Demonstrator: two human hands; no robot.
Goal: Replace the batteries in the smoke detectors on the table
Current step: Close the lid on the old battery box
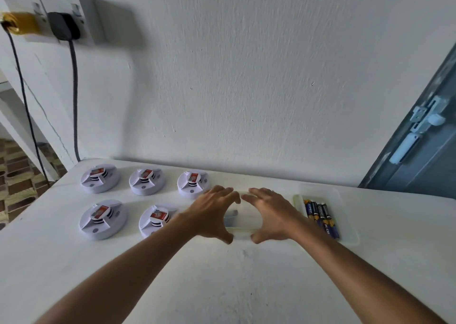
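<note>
A white table w/ a slightly mottled top stands against a rough white plaster wall. Top left on the wall, a white socket strip holds a gold-coloured plug and a black plug adapter; two dark cables hang down from them toward the table's far left corner. At far right is a grey-blue door w/ a pale handle and latch. Patterned brown floor tiles show at the left edge.

Five round white plastic smoke detectors, each w/ a red-and-white label on its centre, lie on the left part of the table: three in the back row, two in front, all apart from each other.

Centre: a clear plastic rectangular container, something small and grey inside, too blurred to identify. The left hand and right hand are at its two ends, fingers curved over the far rim and thumbs at the near edge; grip appears to cup the container from both sides, though firm contact cannot be told.

Just beside it on the right sits a second clear plastic tray holding several dark blue and yellow cylindrical batteries, lying side by side along its left part.
</note>
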